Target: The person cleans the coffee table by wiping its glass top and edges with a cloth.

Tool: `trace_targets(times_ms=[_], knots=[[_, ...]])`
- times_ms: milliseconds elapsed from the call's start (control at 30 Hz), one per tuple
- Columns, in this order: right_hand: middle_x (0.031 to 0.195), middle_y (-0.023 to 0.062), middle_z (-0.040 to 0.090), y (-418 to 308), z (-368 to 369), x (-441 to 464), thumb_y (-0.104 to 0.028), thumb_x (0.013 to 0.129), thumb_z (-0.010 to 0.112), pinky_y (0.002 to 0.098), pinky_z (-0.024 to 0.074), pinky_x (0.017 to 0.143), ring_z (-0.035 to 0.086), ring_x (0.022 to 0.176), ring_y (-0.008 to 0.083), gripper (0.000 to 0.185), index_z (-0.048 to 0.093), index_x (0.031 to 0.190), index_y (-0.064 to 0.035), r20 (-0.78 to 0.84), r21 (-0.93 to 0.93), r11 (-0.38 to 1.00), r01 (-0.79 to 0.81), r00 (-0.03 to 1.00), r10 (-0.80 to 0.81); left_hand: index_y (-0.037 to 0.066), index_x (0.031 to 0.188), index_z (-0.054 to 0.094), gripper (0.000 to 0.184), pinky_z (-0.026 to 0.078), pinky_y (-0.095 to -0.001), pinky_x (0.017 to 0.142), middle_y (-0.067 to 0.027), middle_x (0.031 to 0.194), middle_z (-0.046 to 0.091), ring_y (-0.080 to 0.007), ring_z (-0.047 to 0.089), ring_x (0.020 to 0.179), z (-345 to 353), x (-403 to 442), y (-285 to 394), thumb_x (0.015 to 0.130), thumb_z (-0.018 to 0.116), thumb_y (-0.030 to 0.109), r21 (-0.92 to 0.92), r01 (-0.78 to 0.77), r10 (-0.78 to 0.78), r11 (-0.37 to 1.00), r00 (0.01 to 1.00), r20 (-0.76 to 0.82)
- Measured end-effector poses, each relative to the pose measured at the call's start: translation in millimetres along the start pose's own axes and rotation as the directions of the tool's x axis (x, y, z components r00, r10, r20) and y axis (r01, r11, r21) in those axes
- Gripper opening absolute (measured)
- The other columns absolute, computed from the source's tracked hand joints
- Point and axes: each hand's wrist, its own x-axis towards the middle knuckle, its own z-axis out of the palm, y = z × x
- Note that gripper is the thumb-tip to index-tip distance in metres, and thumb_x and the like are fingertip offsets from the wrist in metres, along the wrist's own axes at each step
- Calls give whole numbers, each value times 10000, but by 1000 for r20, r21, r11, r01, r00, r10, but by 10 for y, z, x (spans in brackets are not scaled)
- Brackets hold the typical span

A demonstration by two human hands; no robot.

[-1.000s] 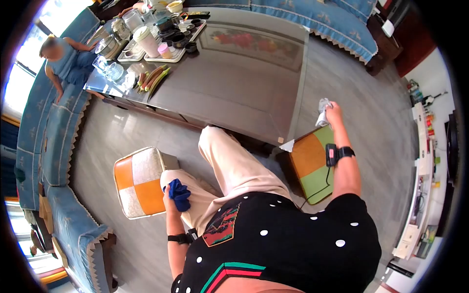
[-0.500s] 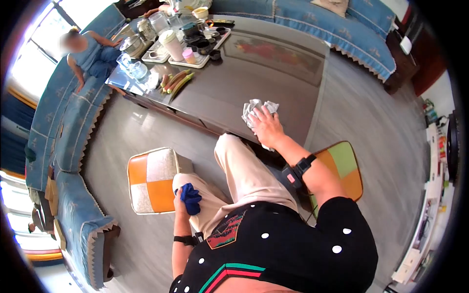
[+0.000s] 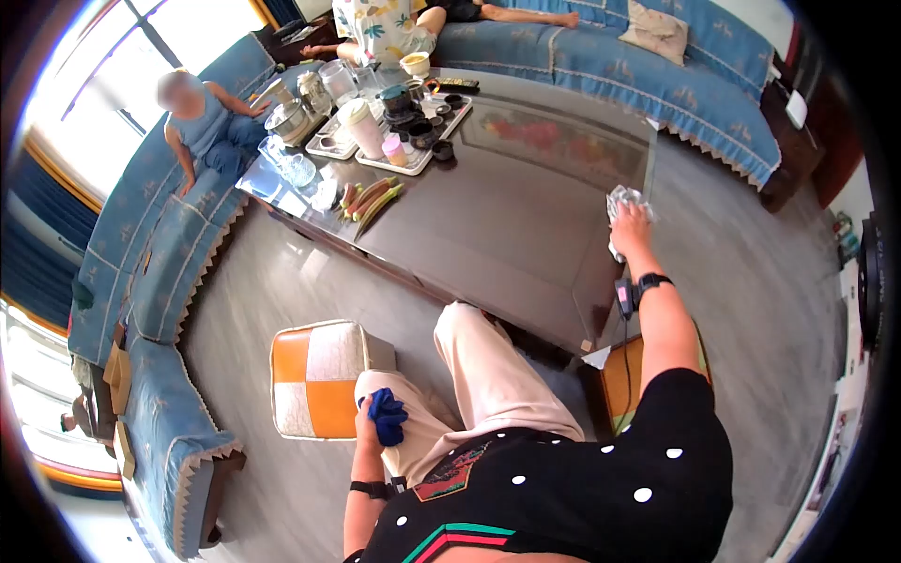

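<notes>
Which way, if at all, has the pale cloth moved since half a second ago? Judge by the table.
Yes: the pale cloth has moved right, away from the near edge of the table, to its right edge.

You can read no words, brands or numbers here: the remote's point(image 3: 460, 85) markings are too small, and the pink label point(image 3: 622, 294) by your right wrist point(image 3: 648, 284) is too blurred.

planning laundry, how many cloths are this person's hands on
2: pale cloth under the right hand, at the right edge of the table; blue cloth in the left hand. More could be hidden in either bundle.
</notes>
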Motion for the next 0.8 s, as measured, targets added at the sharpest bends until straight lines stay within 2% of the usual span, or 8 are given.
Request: trace_targets(times_ms=[100, 167, 267, 367, 433, 600, 700, 800], knots=[[1442, 122, 403, 34, -65, -394, -260, 902, 570, 533, 340, 1053, 336, 1347, 356, 468, 466, 1342, -138, -16, 11, 1000, 19, 1000, -19, 29, 1158, 592, 485, 555, -363, 587, -171, 914, 685, -292, 688, 704, 7, 9, 15, 968, 401, 432, 32, 1, -1, 999, 1000, 18], [1416, 143, 425, -46, -92, -752, -269, 882, 595, 506, 351, 1044, 380, 1305, 351, 466, 498, 1309, -111, -63, -28, 994, 106, 992, -107, 21, 1174, 583, 484, 558, -366, 596, -175, 918, 685, -292, 690, 707, 8, -3, 51, 969, 399, 420, 32, 11, -12, 999, 1000, 24], [1437, 154, 408, -311, -242, -1337, -274, 873, 608, 492, 335, 1064, 369, 1316, 360, 521, 483, 1349, -103, 22, -7, 968, 252, 968, -251, 14, 1185, 575, 486, 561, -365, 618, -175, 925, 680, -290, 687, 718, -8, -14, 54, 973, 393, 413, -16, 24, -23, 1000, 998, 61], [1457, 139, 394, -736, -473, -1800, -293, 866, 619, 561, 324, 1050, 326, 1363, 351, 533, 488, 1353, -119, 132, 72, 909, 411, 899, -417, 18, 1194, 570, 485, 562, -367, 648, -173, 932, 674, -292, 682, 732, -119, 52, 26, 979, 383, 410, -74, 62, -53, 995, 991, 119], [1458, 135, 387, -1008, -518, -1915, -248, 865, 616, 533, 319, 1053, 319, 1364, 342, 546, 467, 1376, -126, 128, 121, 834, 539, 824, -552, 28, 1207, 565, 490, 559, -368, 667, -168, 932, 671, -296, 677, 741, -132, 64, 28, 984, 366, 417, -71, 67, -57, 995, 988, 143], [1475, 82, 378, -1690, -323, -1595, -301, 886, 595, 581, 286, 1060, 284, 1389, 310, 542, 454, 1392, -165, 140, 183, 675, 715, 660, -738, 72, 1206, 570, 495, 540, -371, 591, -144, 916, 674, -283, 672, 697, -64, 13, 32, 970, 370, 459, -9, 77, -77, 997, 995, 62], [1489, 71, 357, -2060, -177, -1235, -309, 905, 572, 603, 264, 1066, 270, 1399, 302, 531, 439, 1402, -175, 127, 201, 629, 751, 617, -777, 103, 1193, 581, 502, 520, -367, 531, -123, 898, 677, -262, 669, 675, -51, -10, 12, 953, 389, 500, 14, 72, -73, 997, 997, 38], [1515, 55, 318, -2344, -46, -880, -334, 928, 536, 620, 231, 1082, 237, 1418, 293, 533, 409, 1426, -188, 156, 184, 643, 743, 624, -766, 3, 1159, 578, 497, 558, -365, 606, -186, 901, 679, -301, 681, 695, 7, -64, -2, 975, 398, 428, 3, -15, 15, 1000, 1000, -22]])
